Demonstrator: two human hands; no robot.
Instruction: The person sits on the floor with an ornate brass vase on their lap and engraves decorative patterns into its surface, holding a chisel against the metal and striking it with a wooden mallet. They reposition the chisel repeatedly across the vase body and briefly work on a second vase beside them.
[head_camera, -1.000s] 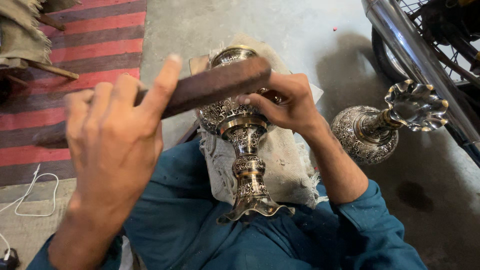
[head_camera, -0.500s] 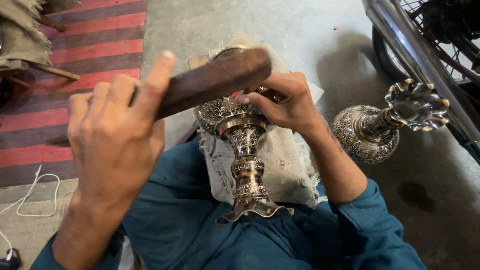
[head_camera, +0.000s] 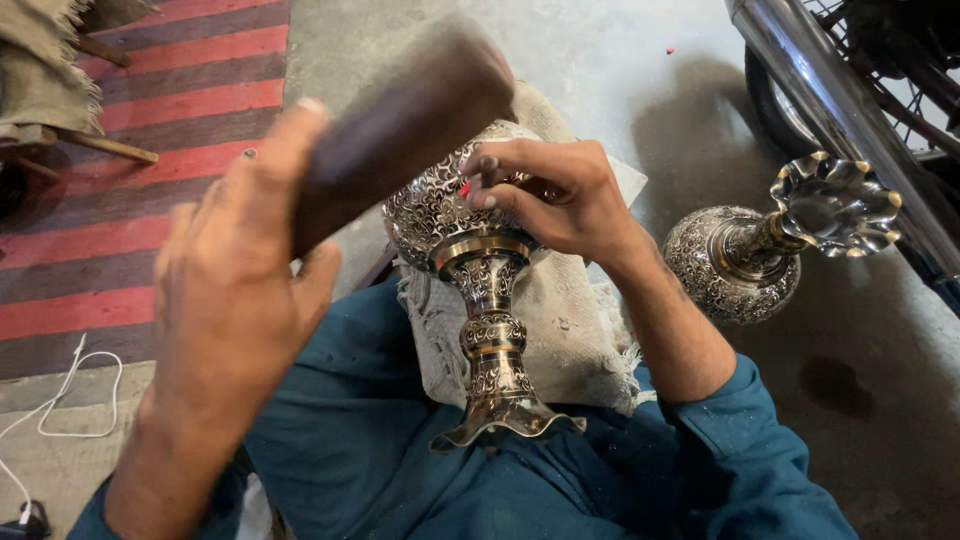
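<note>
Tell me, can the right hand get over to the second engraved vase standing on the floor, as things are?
Probably yes. The right hand rests on the lap vase, and bare concrete floor lies between it and the second vase. Nothing blocks the way, but it would have to let go first.

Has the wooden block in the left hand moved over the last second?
Yes. The wooden block in the left hand has swung from lying across the ornate vase to tilted up, its far end lifted toward the bare floor.
</note>
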